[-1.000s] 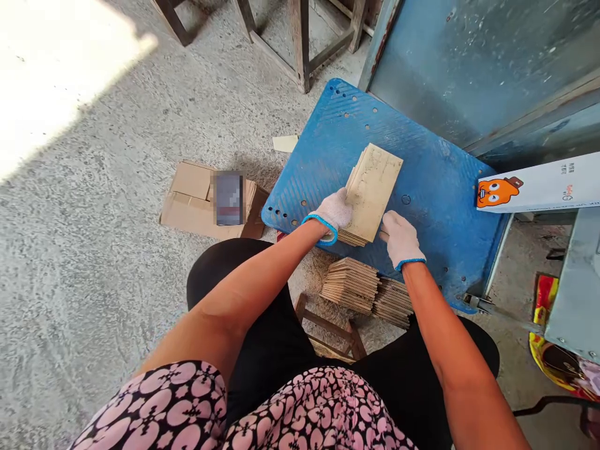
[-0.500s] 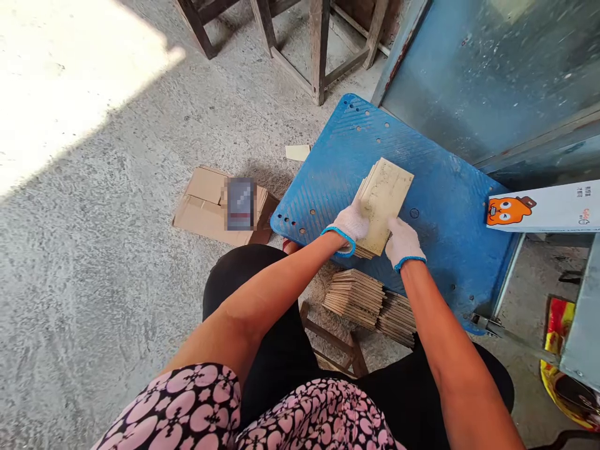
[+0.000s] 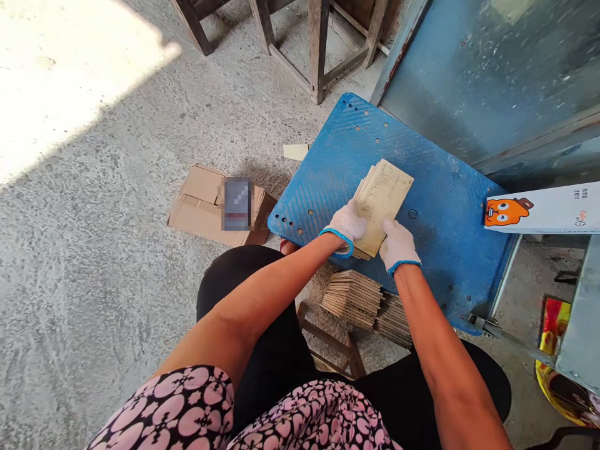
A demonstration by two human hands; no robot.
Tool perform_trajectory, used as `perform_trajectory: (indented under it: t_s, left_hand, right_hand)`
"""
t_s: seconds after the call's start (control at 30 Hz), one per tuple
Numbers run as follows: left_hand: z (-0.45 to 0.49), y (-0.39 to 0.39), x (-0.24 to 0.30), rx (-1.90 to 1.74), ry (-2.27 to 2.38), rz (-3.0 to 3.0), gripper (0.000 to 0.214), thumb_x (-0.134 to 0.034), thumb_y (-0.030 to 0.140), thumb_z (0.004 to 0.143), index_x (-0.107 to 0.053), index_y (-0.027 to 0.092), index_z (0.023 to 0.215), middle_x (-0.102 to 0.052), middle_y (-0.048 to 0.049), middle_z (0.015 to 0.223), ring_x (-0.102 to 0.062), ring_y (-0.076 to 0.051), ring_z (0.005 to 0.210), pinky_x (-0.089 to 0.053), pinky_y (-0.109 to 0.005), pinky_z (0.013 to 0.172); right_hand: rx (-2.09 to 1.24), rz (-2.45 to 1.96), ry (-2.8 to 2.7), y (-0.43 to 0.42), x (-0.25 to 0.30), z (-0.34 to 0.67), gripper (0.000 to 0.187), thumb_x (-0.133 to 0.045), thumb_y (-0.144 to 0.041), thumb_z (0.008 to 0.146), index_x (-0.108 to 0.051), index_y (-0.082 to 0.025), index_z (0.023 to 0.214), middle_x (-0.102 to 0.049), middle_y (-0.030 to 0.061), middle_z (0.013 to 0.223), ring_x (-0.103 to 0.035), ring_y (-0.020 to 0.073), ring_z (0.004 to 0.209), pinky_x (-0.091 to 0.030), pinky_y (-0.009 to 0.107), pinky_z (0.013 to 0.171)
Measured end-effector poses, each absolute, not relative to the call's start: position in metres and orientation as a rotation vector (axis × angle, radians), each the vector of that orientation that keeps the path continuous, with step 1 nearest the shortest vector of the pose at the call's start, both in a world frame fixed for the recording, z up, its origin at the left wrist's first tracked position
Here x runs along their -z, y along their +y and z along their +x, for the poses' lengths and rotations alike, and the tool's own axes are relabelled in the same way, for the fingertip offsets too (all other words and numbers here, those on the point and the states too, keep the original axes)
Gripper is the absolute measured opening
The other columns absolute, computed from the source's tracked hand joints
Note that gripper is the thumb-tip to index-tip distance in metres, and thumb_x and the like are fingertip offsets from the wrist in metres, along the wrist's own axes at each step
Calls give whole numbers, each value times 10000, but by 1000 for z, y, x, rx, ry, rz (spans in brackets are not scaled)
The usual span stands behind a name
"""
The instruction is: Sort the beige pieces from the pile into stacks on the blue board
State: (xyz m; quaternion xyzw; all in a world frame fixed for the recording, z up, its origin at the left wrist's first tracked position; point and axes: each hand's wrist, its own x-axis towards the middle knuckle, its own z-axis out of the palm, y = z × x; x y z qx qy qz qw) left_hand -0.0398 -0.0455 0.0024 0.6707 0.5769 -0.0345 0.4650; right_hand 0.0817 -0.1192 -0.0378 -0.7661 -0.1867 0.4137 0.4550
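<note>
A stack of thin, pale yellow rectangular boards [image 3: 387, 194] is held tilted above a blue plastic platform [image 3: 323, 169]. The top board has dark specks, and the edges below it are slightly fanned out on the left. My left hand [image 3: 348, 222], in a white knit glove with a blue cuff, grips the stack along its left side. Gloved the same way, my right hand [image 3: 397, 244] is closed at the lower right edge, its thumb by the top board; its other fingertips are hidden. Closer to my body, more stacked boards [image 3: 354, 299] show their edges, partly behind my right forearm.
A flattened-looking cardboard box [image 3: 197, 209] with a blurred dark item lies on the floor at left. Wooden stool legs [image 3: 317, 56] stand behind the platform. A blue metal panel [image 3: 450, 81] borders the far right, near a white box with an orange cartoon [image 3: 553, 206].
My right hand has shifted slightly left and down along the stack's edge. The stack and my left hand stay almost in place; the whole view has moved a little.
</note>
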Motion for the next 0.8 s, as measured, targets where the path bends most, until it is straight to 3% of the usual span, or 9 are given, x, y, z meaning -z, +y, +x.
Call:
perform_trajectory:
  t_s: [0.17,0.37,0.8]
  left_hand:
    - [-40,-45,-3,123,1437,1643,439,-507,368,935,-521,150,1316,-648,-144,1315,-619,-254,1216,-486,-285,973]
    - [-44,-61,-9,139,1416,1655,490,-551,379,902,-493,190,1351,-682,-123,1263,-662,-249,1152,-521,-271,887]
    - [-62,-89,-19,285,1368,1675,411,-561,334,844,-499,172,1217,-684,-152,1211,-683,-304,1102,-546,-348,863]
  right_hand:
    - [-1032,-1914,-367,-119,29,72,242,-582,-412,771,-594,-192,874,-648,2,750,-594,153,687,-484,265,591]
    - [-992,-2127,-418,-131,7,70,167,-614,-370,765,-617,-204,782,-648,-7,698,-566,148,676,-440,250,577]
    - [-1083,-1859,-294,-169,4,46,286,-641,-391,716,-611,-181,909,-721,19,914,-646,156,793,-511,257,692]
